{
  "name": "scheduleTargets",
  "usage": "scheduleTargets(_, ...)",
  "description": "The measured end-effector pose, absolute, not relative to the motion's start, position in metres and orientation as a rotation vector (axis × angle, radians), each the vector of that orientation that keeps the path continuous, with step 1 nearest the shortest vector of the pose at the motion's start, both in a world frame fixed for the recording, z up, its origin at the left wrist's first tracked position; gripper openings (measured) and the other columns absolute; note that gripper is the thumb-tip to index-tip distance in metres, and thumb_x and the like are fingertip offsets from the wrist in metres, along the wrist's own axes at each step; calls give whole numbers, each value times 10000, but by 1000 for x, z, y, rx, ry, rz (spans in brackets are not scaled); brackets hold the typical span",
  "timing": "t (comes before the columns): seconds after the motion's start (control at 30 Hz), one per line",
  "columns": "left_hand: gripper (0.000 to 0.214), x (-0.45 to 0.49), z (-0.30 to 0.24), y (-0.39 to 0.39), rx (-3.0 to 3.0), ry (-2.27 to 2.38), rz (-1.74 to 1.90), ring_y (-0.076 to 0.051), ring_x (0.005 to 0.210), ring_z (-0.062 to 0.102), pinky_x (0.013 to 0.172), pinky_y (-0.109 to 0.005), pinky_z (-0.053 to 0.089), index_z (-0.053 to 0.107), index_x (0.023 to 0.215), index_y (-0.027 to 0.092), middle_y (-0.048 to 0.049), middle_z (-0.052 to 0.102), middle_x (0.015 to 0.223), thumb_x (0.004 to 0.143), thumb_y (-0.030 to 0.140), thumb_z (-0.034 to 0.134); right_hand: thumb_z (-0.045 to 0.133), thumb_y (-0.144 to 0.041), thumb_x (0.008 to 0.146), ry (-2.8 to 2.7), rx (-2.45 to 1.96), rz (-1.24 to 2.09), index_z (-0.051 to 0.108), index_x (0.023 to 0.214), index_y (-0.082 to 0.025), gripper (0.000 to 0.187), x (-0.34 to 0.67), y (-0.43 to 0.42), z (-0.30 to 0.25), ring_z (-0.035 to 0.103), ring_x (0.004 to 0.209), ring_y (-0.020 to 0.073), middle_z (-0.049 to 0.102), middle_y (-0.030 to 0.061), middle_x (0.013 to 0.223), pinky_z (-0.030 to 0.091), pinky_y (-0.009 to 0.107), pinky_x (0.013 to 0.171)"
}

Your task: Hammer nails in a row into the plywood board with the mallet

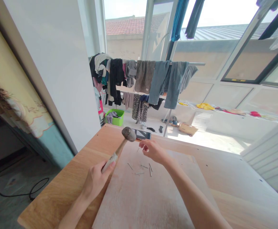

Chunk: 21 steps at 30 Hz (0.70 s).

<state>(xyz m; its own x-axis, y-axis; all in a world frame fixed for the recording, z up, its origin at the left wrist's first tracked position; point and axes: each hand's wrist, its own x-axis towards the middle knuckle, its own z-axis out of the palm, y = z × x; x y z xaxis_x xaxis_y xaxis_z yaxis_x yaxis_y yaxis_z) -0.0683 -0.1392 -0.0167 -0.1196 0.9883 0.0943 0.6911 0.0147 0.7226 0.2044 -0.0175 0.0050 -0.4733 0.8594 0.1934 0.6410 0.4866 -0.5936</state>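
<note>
On the wooden table (pixel 225 178) lies a pale plywood board (pixel 148 197). My left hand (pixel 97 179) is wrapped around the handle of a hammer (pixel 128 134), whose head is raised above the board's far edge. My right hand (pixel 153 150) hovers beside it with fingertips pinched together; I cannot tell on what. Loose nails (pixel 142 167) are scattered just below.

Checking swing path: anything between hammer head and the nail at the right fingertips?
Nothing visible. The hammer is raised in the left hand, beside the right hand; only that hand's fingertips sit by the nail. Loose nails lie nearer.
</note>
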Motion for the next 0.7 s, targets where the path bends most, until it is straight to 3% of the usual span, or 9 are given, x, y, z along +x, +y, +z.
scheduleTargets(0.43,619,-67,-15,-141,1698,1842,905,-157,582,474,577,-241,339,598,680,189,20,465,587,879,750,427,689,-160,733,-1997,-1117,1061,674,976,-179,244,223,-2,-21,734,883,198,762,55,898,596,352,831)
scheduleTargets(0.7,623,-65,-12,-145,1736,1810,956,-160,570,490,587,-249,370,602,662,190,9,521,585,877,750,431,698,-201,734,-1967,-1162,999,680,959,-183,226,223,-3,-27,619,648,136,746,15,807,506,273,653)
